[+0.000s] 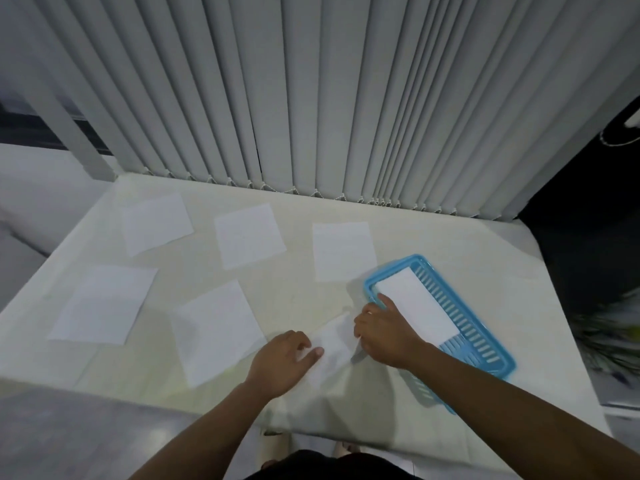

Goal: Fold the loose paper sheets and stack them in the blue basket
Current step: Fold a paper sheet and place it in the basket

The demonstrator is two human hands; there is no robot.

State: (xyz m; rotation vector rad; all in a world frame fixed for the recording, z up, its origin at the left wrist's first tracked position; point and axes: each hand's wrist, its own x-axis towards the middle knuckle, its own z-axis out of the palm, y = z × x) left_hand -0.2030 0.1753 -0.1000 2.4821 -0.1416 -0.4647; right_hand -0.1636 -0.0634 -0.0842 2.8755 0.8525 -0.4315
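Pressing a sheet (334,342) flat on the worktop (294,289), both hands, left hand (284,362) and right hand (384,334), pinched its edges to crease it beside the basket (491,355).

No legible text, sheets (247,235) blank (basket (485,344) too) — unmarked

Cream table (294,299): five loose paper sheets (214,330) 9–12 o'clock; blue basket (485,344) 3 o'clock; partly folded sheet (334,344) centre.
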